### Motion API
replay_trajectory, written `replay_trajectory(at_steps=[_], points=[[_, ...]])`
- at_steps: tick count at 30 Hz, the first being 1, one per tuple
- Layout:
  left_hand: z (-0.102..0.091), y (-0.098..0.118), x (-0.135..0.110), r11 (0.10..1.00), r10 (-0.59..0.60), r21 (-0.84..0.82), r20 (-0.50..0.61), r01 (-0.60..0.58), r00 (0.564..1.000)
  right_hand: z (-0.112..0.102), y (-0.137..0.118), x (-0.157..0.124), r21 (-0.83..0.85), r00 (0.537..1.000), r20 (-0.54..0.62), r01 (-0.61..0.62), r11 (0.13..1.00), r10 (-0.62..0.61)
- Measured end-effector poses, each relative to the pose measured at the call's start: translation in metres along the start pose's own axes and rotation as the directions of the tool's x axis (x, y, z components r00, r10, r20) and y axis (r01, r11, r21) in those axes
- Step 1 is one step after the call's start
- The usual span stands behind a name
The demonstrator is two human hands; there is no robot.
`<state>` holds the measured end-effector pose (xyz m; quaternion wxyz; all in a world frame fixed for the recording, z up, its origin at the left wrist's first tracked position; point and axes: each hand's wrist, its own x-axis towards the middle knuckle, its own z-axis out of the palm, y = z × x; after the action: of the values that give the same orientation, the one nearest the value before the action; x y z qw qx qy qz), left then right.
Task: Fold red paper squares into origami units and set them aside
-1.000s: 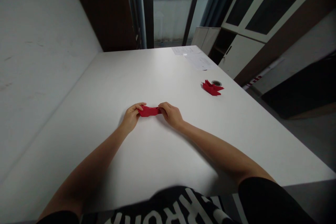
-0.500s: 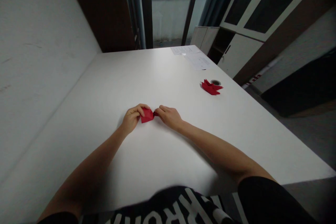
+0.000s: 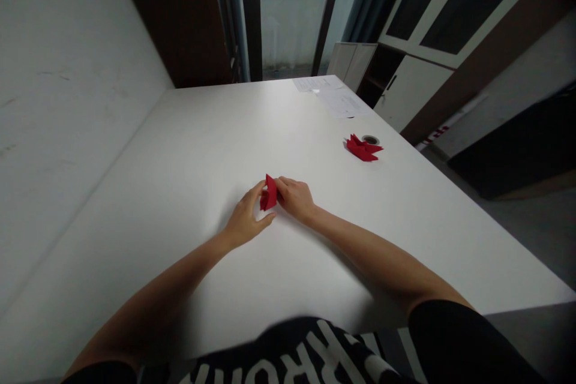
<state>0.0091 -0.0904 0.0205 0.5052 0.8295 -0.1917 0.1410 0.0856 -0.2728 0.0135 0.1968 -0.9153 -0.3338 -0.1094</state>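
folding mid-step: red paper point(image 3: 269, 193) stands on edge mid tabletop point(image 3: 216, 126), left hand point(image 3: 245, 223) and right hand point(image 3: 294, 197) both pinched on it. next crease likely needs edges aligned, then a firm flat press.

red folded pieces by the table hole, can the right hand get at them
Probably yes: only white tabletop lies between the right hand and the red folded pieces, though it holds red paper.

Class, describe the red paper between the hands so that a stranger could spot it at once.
Find the long white table. Near its middle, the left hand and right hand meet around a small red folded paper, held up on edge. The other red paper lies untouched farther right.
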Motion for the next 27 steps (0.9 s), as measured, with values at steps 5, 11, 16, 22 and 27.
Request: replay_trajectory(at_steps=[5,11,16,22,27], points=[[-0.006,-0.004,0.004,0.941,0.231,0.212,0.164,-0.263,0.959,0.001,0.004,-0.001,0.179,0.999,-0.030,-0.010,0.984,0.016],[-0.012,-0.006,0.005,0.926,0.260,0.239,0.152,-0.290,0.954,0.006,0.006,-0.002,0.281,0.998,-0.046,0.059,0.958,-0.048],[-0.010,-0.010,0.003,0.933,0.218,0.277,0.076,-0.230,0.973,0.008,0.005,-0.002,0.325,0.994,0.024,0.094,0.941,-0.108],[-0.007,-0.023,-0.001,0.883,0.222,0.424,0.005,-0.203,0.975,0.007,-0.006,-0.002,0.379,0.988,0.011,0.141,0.915,-0.157],[-0.012,-0.024,0.001,0.881,0.227,0.440,-0.073,-0.173,0.971,0.000,-0.018,-0.008,0.552,0.994,-0.090,0.099,0.828,-0.058]])
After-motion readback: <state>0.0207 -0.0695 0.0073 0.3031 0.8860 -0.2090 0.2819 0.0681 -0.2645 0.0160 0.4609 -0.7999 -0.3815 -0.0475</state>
